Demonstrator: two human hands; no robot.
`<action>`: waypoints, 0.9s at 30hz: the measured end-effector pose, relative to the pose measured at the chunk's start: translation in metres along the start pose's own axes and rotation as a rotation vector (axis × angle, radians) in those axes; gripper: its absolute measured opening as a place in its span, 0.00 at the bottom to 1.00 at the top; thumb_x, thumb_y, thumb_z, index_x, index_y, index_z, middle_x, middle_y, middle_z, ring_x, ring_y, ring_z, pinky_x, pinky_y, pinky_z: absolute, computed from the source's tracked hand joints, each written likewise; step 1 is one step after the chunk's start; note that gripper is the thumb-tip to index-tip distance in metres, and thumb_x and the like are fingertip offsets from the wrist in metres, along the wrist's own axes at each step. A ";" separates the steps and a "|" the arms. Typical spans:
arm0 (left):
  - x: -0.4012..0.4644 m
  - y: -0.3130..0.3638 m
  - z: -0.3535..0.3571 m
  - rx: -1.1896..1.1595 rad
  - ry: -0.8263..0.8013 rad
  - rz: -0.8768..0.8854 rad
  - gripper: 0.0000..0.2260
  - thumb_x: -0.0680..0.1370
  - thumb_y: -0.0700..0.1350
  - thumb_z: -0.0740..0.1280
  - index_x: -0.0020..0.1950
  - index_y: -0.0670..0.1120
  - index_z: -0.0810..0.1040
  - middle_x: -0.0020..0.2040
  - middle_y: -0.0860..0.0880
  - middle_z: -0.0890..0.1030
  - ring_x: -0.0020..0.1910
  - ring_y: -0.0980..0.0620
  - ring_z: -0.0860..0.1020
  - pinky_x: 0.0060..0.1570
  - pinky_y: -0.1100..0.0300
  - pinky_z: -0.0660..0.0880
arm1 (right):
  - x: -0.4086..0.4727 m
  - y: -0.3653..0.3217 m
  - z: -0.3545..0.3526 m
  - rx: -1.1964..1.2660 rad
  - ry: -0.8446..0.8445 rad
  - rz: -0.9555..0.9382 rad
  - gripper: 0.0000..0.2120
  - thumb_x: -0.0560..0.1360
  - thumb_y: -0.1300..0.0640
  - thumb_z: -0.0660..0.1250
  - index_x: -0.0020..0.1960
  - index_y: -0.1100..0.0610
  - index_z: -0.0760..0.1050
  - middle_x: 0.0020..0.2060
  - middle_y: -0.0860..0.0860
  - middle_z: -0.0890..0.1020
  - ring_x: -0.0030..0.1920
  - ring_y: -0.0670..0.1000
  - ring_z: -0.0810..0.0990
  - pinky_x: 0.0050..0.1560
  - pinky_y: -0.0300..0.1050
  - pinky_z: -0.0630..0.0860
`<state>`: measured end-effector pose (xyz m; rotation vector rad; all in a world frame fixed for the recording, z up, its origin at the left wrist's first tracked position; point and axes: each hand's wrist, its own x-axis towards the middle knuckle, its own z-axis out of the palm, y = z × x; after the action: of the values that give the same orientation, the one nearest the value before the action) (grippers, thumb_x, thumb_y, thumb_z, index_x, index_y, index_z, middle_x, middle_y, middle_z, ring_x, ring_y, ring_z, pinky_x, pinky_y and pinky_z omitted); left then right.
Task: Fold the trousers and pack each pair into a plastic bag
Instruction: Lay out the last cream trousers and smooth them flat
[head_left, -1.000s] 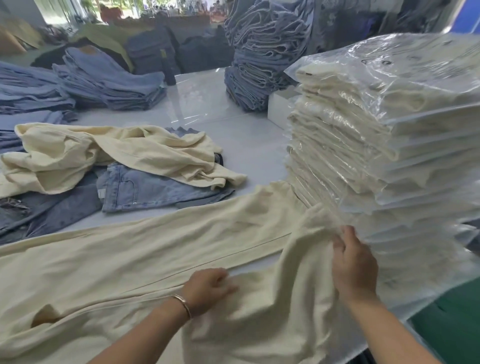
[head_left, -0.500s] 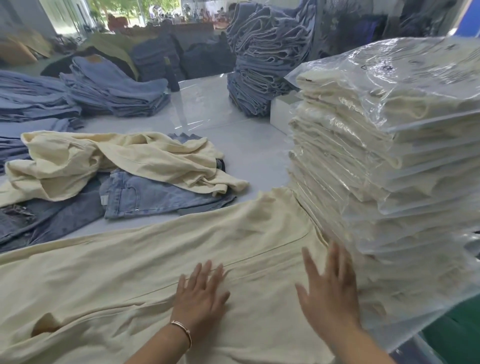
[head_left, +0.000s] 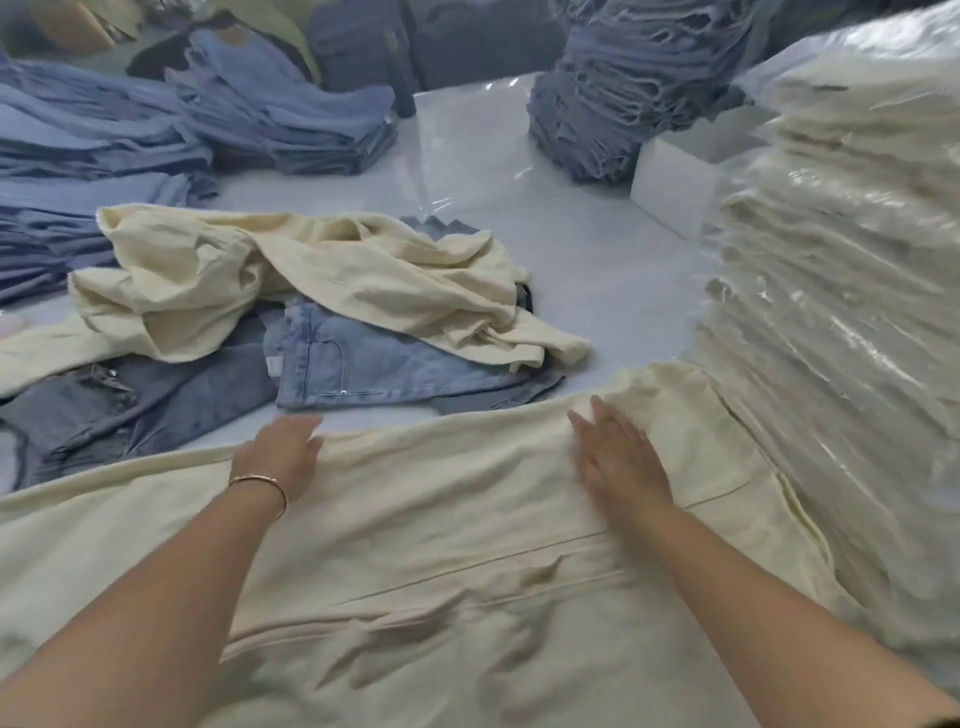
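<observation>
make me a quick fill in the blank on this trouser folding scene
1. Both hands lie flat on the ____-coloured trousers.
2. The bracelet is on the ____ wrist.
3. The stack of bagged trousers stands on the person's ____ side.
4. The crumpled cream trousers lie on ____ jeans.

Missing words: cream; left; right; blue

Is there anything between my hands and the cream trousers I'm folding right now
Nothing visible. The left hand and right hand both lie flat directly on the cream trousers, near their far edge. The stack of bagged trousers stands against them on the right.
</observation>
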<state>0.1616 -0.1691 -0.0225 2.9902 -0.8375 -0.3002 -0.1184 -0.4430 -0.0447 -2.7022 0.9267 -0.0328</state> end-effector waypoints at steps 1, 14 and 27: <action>0.009 -0.004 0.000 -0.028 -0.006 0.010 0.18 0.83 0.48 0.56 0.73 0.52 0.68 0.73 0.49 0.68 0.71 0.46 0.66 0.68 0.48 0.65 | 0.013 0.001 0.000 0.004 0.012 0.010 0.21 0.82 0.49 0.52 0.75 0.46 0.61 0.78 0.49 0.52 0.77 0.50 0.50 0.75 0.49 0.49; 0.051 0.001 -0.002 -0.004 -0.152 0.092 0.07 0.73 0.54 0.70 0.43 0.56 0.74 0.40 0.58 0.75 0.45 0.53 0.74 0.48 0.59 0.65 | 0.118 0.014 -0.044 -0.458 -0.410 -0.024 0.13 0.62 0.54 0.66 0.45 0.47 0.68 0.39 0.44 0.74 0.39 0.48 0.73 0.48 0.46 0.59; 0.025 0.017 -0.010 -0.204 0.368 -0.099 0.31 0.75 0.47 0.70 0.75 0.43 0.62 0.67 0.37 0.67 0.65 0.36 0.64 0.62 0.42 0.65 | 0.113 0.009 -0.066 -0.183 0.338 0.185 0.32 0.74 0.53 0.66 0.74 0.59 0.58 0.74 0.57 0.58 0.72 0.57 0.59 0.66 0.56 0.59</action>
<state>0.1758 -0.1971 -0.0160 2.7720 -0.5838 0.1534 -0.0414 -0.5350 0.0080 -2.8154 1.3335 -0.3958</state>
